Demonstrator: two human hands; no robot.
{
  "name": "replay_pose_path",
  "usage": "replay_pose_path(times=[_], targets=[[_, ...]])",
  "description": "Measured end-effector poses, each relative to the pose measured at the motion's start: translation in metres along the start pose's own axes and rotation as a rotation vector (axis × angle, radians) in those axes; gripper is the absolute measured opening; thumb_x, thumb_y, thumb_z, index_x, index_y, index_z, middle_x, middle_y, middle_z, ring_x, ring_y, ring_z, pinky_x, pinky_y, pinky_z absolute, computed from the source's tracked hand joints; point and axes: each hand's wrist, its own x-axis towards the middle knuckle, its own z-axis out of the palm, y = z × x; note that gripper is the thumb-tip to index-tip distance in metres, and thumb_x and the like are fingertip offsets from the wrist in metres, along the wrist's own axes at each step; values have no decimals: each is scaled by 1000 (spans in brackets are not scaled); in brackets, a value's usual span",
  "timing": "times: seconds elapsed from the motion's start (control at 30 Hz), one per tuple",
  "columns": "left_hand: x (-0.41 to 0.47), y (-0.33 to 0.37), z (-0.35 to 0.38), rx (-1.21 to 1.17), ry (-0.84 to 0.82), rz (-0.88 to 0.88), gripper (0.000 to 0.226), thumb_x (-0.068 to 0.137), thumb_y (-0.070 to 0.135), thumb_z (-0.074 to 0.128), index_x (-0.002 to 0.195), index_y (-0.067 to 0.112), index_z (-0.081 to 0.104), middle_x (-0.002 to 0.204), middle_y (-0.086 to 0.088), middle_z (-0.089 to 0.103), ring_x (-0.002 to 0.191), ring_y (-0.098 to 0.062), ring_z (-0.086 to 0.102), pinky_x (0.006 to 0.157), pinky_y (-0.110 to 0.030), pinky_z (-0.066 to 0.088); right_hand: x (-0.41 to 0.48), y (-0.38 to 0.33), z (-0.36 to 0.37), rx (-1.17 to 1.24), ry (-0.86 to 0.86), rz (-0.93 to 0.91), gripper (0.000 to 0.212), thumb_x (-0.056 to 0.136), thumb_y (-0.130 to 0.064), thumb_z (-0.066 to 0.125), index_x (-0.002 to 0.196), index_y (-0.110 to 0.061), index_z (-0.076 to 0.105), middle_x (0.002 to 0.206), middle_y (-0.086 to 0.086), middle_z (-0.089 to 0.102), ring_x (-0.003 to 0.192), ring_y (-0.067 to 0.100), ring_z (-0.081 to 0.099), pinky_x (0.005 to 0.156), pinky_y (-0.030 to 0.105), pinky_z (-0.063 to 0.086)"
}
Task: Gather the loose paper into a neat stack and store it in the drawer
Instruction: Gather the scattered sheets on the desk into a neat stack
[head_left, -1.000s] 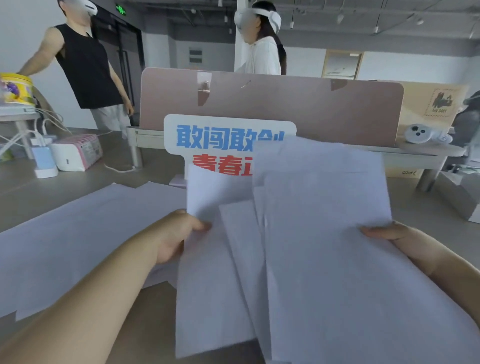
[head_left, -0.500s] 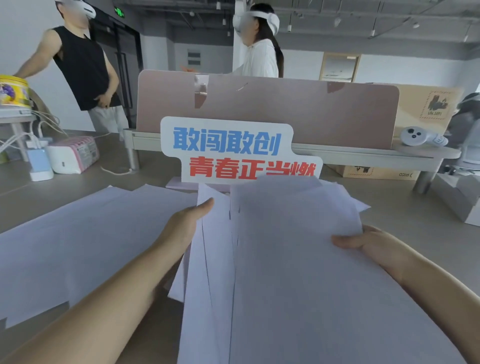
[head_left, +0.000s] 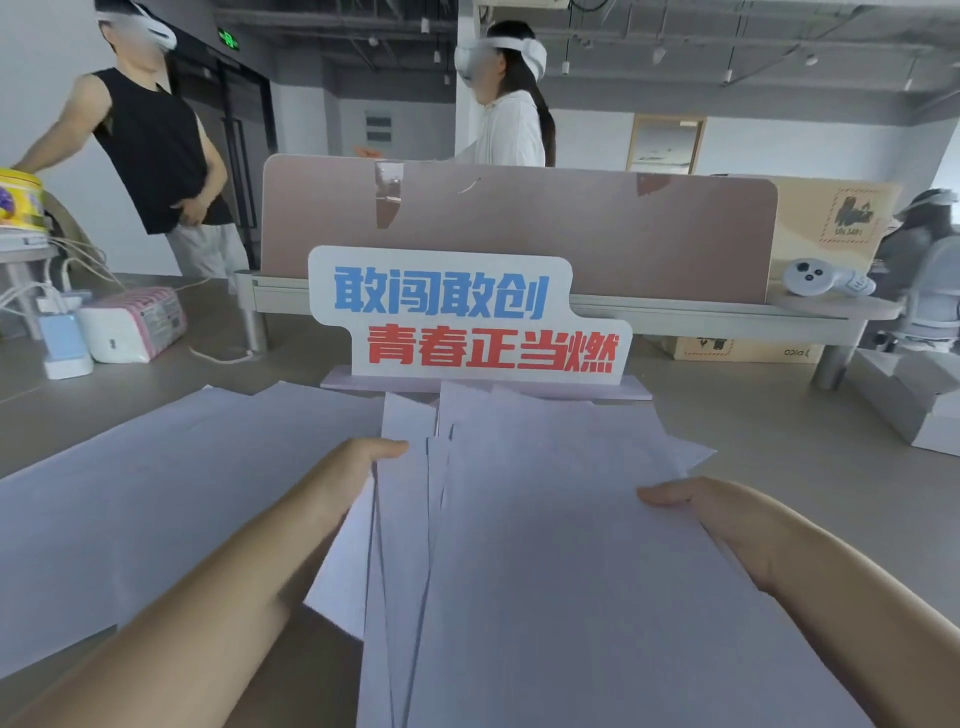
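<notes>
Open-plan office space with a dark exposed ceiling and white walls fills the background, where two people wearing white headsets stand behind a dusty-pink desk divider panel (head_left: 519, 228). Nearer the camera, a pale beige worktop (head_left: 779, 447) carries a white cut-out sign with blue and red Chinese lettering (head_left: 467, 317), standing upright on a flat lilac base at the far edge. At the centre, an untidy bundle of white paper sheets (head_left: 545, 571) is held between both hands; its edges are fanned and uneven, with corners jutting out at the top and on the right. The left hand (head_left: 358, 467) grips the bundle's left edge, thumb on top, the fingers hidden under the paper. The right hand (head_left: 711, 509) clasps the right edge, thumb lying across the top sheet and the fingers out of sight beneath. To the left, more loose white paper sheets (head_left: 156, 493) lie flat and overlapping on the worktop, passing under the left forearm. Far left stands a pink-and-white pack of tissues (head_left: 135, 332) beside a pale blue charger block (head_left: 62, 343). A white handheld controller (head_left: 821, 278) rests on a shelf to the right of the divider.
</notes>
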Motion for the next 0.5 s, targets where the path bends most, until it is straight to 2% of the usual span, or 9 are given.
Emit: replay_pose_path(times=[0.07,0.1,0.13,0.2,0.23,0.27,0.3,0.4,0.5], targets=[[-4,2,-3,-2,-4,24,49,91,5,53,52,24,75,96,8,65,73,-2,70,80,-18,46,1,3,-1,17,16,-12,20,90,-12,60,103,1,68,73,15,76,53,28,72,54,32,55],[-3,2,-4,0,-6,-26,58,92,6,52,40,24,72,96,10,65,70,-2,70,74,-18,47,1,4,-1,40,19,-24,21,90,-11,60,105,1,68,76,16,76,55,29,72,58,34,55],[-3,3,-2,19,-17,-86,53,90,11,56,42,24,73,95,5,71,76,-8,72,75,-23,48,2,3,-2,70,25,-38,23,89,-11,61,107,1,68,80,17,76,58,29,73,62,36,54],[-9,6,3,101,-104,-229,17,80,25,71,68,18,81,91,-6,77,84,-22,73,82,-34,51,2,-1,-5,118,31,-70,24,87,-12,62,107,0,70,87,17,77,62,30,73,65,37,55],[-13,8,4,188,-153,-281,16,75,28,77,86,16,80,93,-7,77,89,-26,72,88,-41,52,1,-3,-8,137,32,-79,25,86,-14,63,105,-1,71,88,16,77,63,30,74,66,37,55],[-18,7,5,268,-188,-300,27,74,28,79,98,15,76,96,-9,77,93,-28,71,92,-45,52,1,-4,-10,149,31,-79,26,85,-17,64,104,-1,71,87,16,77,64,30,74,68,37,55],[-20,6,7,290,-192,-307,31,75,28,78,103,15,73,97,-9,76,94,-29,70,92,-45,52,0,-4,-11,146,29,-69,27,85,-19,64,103,-1,72,87,17,77,64,30,73,70,38,54],[-24,7,15,161,-173,-310,24,78,33,74,98,18,72,90,-6,76,85,-25,69,80,-35,52,-1,-1,-6,62,15,-13,31,85,-24,65,106,-2,72,91,17,77,69,31,73,72,37,55],[-24,10,17,-65,-163,-279,29,76,28,70,98,10,74,85,-11,78,68,-26,73,74,-37,53,-4,-1,0,-5,-6,-3,31,86,-22,66,108,-2,70,91,19,77,69,31,73,65,35,55]])
